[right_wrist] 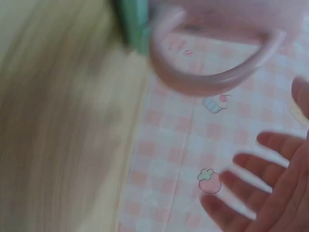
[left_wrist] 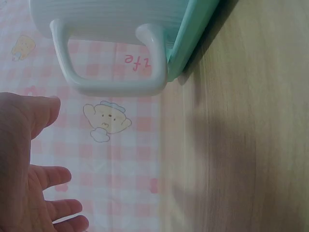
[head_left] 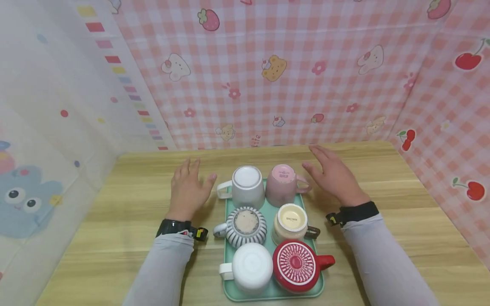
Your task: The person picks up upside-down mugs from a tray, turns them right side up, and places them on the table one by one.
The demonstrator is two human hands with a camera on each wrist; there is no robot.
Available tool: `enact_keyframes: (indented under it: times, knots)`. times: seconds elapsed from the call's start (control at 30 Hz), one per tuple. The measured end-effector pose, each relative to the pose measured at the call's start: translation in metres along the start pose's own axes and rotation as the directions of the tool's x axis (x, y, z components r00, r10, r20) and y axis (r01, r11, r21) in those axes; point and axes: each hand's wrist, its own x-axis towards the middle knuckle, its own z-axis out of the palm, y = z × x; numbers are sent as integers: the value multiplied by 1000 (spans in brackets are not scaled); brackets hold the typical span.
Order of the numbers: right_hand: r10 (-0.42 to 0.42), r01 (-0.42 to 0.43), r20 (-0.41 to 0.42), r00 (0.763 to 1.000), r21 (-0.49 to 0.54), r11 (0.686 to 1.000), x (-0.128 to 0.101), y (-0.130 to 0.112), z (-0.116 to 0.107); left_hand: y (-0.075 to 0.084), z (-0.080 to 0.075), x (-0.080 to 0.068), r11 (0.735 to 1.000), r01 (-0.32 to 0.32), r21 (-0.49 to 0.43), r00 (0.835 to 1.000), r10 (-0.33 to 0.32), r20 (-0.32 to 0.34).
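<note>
Several upside-down mugs stand in two columns on a mint green tray (head_left: 269,294). At the back are a white mug (head_left: 248,191) and a pink mug (head_left: 281,191); the middle pair is a striped mug (head_left: 246,227) and a cream mug (head_left: 288,225) with a brown handle. Nearest me sit a plain white mug (head_left: 252,267) and a red mug (head_left: 296,267). My left hand (head_left: 189,189) is left of the back white mug's handle (left_wrist: 116,88), fingers spread and holding nothing. My right hand (head_left: 334,176), also holding nothing, hovers beside the pink mug's handle (right_wrist: 203,84), apart from it.
The tray stands on a wood-grain table (head_left: 122,221). A pink checked cloth (head_left: 245,97) hangs behind the table, with more patterned cloth (head_left: 455,140) at the right and pale cloth (head_left: 76,127) at the left. Both wrists wear dark straps with small cameras.
</note>
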Motion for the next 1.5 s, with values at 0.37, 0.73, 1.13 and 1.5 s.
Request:
enact_keyframes:
  times: [0.37,0.73,1.13,1.5]
  knots:
    - [-50,-27,231,972,316,949,-5,-6,2,2,-1,-2,1000,-5,20,1000,5,0]
    - [-59,-41,285,957,332,942,-4,-2,5,1,1,-1,1000,-7,19,1000,7,6]
    - [-62,-54,317,947,346,937,-3,-6,7,2,1,-3,1000,7,29,1000,-8,27]
    - [-91,2,279,956,305,952,-2,-4,12,-1,1,-2,1000,7,31,999,-8,35]
